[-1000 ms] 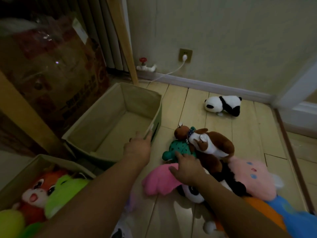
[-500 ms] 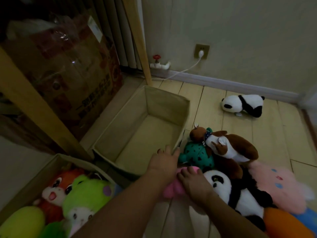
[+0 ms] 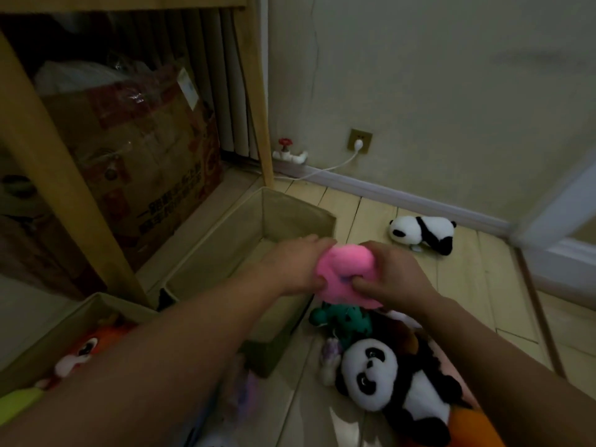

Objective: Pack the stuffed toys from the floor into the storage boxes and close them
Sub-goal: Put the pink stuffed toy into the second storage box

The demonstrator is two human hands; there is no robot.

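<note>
Both hands hold a pink stuffed toy [image 3: 345, 272] in the air over the right rim of an empty beige fabric storage box [image 3: 225, 250]. My left hand [image 3: 293, 266] grips its left side and my right hand [image 3: 393, 275] grips its right side. Below them on the floor lie a green spotted toy [image 3: 348, 321], a large panda [image 3: 387, 379] and an orange toy [image 3: 474, 427]. A small panda [image 3: 422, 233] lies alone near the wall. A second box [image 3: 80, 314] at lower left holds an orange-and-white toy [image 3: 80, 353] and a lime-green one [image 3: 19, 401].
A wooden frame leg [image 3: 64, 175] stands left of the empty box, with a taped cardboard carton [image 3: 145, 156] behind it. A valve [image 3: 287, 150], a wall socket [image 3: 359, 140] and its white cable run along the baseboard. A white door frame [image 3: 558, 214] is at right.
Both hands closed on the pink toy and lifted it off the floor, up toward the empty box. The view tilted up and the brown dog toy is hidden now.
</note>
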